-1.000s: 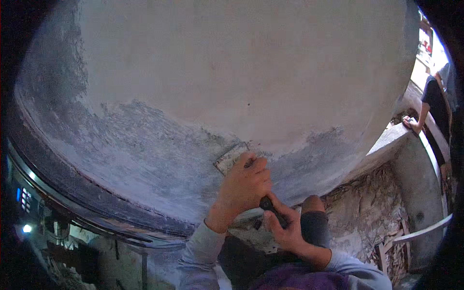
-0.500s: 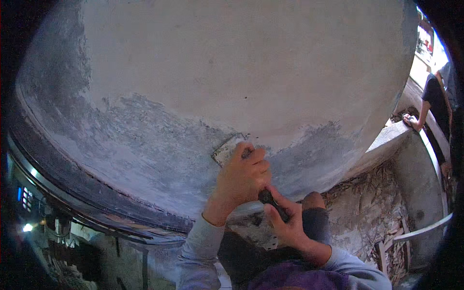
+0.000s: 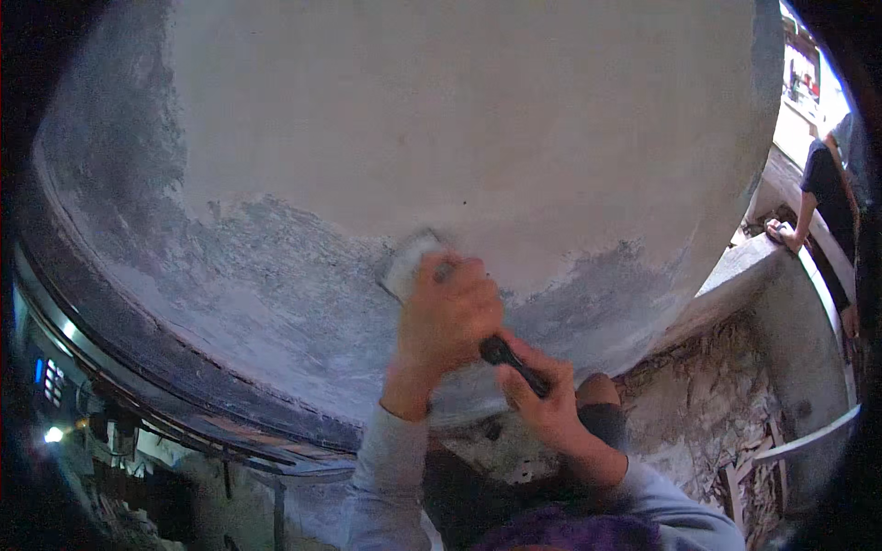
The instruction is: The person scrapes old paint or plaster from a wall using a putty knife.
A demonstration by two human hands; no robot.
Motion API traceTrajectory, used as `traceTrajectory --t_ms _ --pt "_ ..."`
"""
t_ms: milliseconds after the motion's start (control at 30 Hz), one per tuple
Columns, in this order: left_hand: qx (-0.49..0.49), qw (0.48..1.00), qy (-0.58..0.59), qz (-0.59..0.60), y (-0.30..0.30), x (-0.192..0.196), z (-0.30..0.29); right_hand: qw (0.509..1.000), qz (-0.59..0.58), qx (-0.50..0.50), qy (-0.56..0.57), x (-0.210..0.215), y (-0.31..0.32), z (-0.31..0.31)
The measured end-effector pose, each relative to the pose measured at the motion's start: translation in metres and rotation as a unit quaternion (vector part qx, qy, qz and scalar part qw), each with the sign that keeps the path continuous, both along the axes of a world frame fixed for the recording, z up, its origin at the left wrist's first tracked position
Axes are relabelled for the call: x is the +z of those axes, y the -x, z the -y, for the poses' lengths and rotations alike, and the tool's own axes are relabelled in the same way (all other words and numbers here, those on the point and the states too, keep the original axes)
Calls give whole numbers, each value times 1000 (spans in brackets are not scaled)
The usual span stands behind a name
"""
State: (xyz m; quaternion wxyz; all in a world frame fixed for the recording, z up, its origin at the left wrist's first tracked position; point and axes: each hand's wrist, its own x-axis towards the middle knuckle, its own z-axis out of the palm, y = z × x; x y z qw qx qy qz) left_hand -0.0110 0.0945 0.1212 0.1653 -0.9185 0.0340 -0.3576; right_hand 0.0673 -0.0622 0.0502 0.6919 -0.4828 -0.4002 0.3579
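A scraper (image 3: 404, 264) with a wide pale blade lies against the large curved pale surface (image 3: 478, 119), at the border between its smooth cream coat and a rough grey-blue patch (image 3: 266, 243). My left hand (image 3: 450, 312) is wrapped round the tool just behind the blade and slightly blurred. Lower right, my right hand (image 3: 551, 413) is closed on a black handle (image 3: 516, 365), which lines up with the blade and seems part of the same scraper. The middle of the tool is hidden under my left hand.
A dark rim (image 3: 184, 354) curves along the surface's lower left. At right, a person in dark clothes (image 3: 822, 188) rests a hand on a ledge (image 3: 749, 257). Below it lies rubble with broken wood (image 3: 707, 395). A lamp (image 3: 53, 434) shines at lower left.
Both hands and the scraper have slid up and to the left across the surface, my left hand more than my right. The grip of both hands stays the same.
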Motion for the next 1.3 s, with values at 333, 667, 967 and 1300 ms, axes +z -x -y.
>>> traceTrajectory --t_ms 333,667,967,1300 --pt "-8 994 45 -103 13 -23 4 999 -40 0 35 -48 20 16" --pt "17 985 68 -157 17 -4 12 999 -51 -9 5 -42 27 15" --pt "-9 992 19 -124 13 -26 3 998 -54 -9 20 -41 28 16" --pt "-8 994 40 -98 11 -21 2 992 -120 16 30 -30 29 17"
